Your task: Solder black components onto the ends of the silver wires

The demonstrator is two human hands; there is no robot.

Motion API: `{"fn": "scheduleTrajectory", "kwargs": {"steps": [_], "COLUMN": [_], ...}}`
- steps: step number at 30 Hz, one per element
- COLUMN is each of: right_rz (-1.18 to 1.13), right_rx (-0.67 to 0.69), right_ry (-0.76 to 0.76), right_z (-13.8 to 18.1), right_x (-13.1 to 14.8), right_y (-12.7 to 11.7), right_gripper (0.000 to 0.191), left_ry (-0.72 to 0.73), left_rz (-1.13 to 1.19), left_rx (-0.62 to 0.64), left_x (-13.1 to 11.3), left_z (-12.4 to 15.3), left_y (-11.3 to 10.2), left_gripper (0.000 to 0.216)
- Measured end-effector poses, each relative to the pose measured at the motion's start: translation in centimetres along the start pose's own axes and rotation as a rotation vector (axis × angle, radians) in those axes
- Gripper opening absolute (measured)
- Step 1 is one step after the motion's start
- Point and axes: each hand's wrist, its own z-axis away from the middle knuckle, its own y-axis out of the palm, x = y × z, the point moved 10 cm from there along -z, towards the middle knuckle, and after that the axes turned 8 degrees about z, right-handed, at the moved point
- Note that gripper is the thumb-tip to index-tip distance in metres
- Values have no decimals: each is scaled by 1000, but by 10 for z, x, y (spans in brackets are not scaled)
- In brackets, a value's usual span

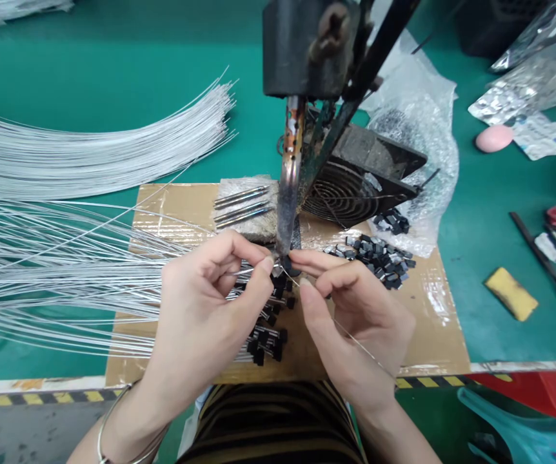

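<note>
My left hand (210, 303) is pinched shut on a thin white wire, holding its end under the tip of the fixed soldering iron (287, 193). My right hand (350, 309) pinches a small black component (287, 264) at the same tip, and a thin strand of solder wire (355, 341) runs back through its fingers. Both hands meet above a cardboard sheet (433, 316). Finished wires with black ends (266, 338) lie under my left hand.
Bundles of white wires (65, 161) fan across the green bench at left. A pile of loose black components (379, 254) lies right of the iron, beside a black fan (355, 180) and plastic bags (418, 109). A yellow sponge (510, 293) sits at right.
</note>
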Motion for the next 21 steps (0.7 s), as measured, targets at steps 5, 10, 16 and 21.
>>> {"fn": "scheduleTrajectory", "kwargs": {"steps": [5, 10, 16, 21], "right_rz": [-9, -3, -3, -5], "right_rx": [2, -9, -11, -10], "right_ry": [0, 0, 3, 1], "right_z": [1, 1, 2, 2], "right_x": [-1, -1, -1, -1], "right_y": [0, 0, 0, 0], "right_gripper": [20, 20, 19, 19], "left_ry": [3, 13, 28, 27], "left_rz": [-14, -8, -11, -14], "left_rx": [-3, 2, 0, 5], "left_x": [2, 0, -1, -1], "left_z": [1, 1, 1, 1], "left_y": [-2, 0, 0, -1], "left_gripper": [11, 11, 12, 12]}}
